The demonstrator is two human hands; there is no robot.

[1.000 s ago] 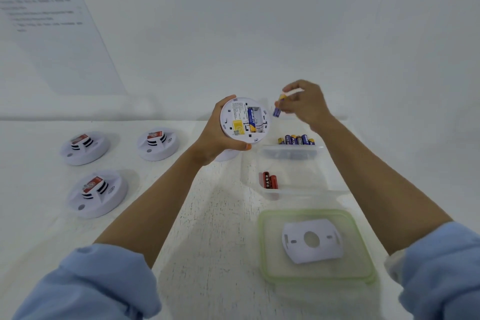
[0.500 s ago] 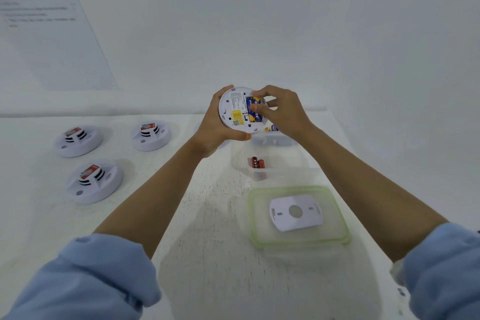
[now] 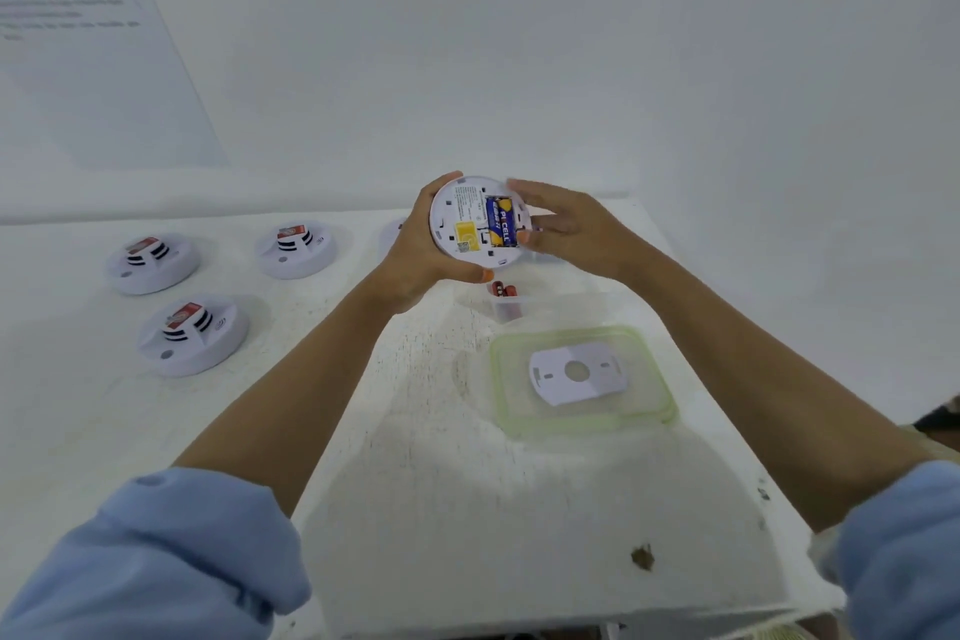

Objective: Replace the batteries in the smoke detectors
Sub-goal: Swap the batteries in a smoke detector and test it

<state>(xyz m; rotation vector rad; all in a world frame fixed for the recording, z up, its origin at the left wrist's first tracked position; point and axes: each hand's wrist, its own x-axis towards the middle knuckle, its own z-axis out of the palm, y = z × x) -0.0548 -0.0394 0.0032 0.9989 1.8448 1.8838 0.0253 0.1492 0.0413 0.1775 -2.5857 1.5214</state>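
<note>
While the left hand [image 3: 415, 250] grips the opened smoke detector [image 3: 470, 224] by its rim, fingers curled over the top edge and thumb under the bottom, the unit is held in the air beyond the green-rimmed lid [image 3: 654, 369], its back turned to the camera. A blue-and-yellow battery [image 3: 501, 221] sits in its compartment. The right hand [image 3: 566, 224] lays fairly straight, close-set fingers against the detector's right edge, with the thumb tip touching beside the battery's lower end. A white mounting plate [image 3: 576, 372] lies on the lid. Just beyond the lid, a clear tub [image 3: 511, 309] holds red batteries [image 3: 503, 290]. Well to the left of the lid, three more detectors [image 3: 193, 333] rest apart on the white table [image 3: 467, 483].
</note>
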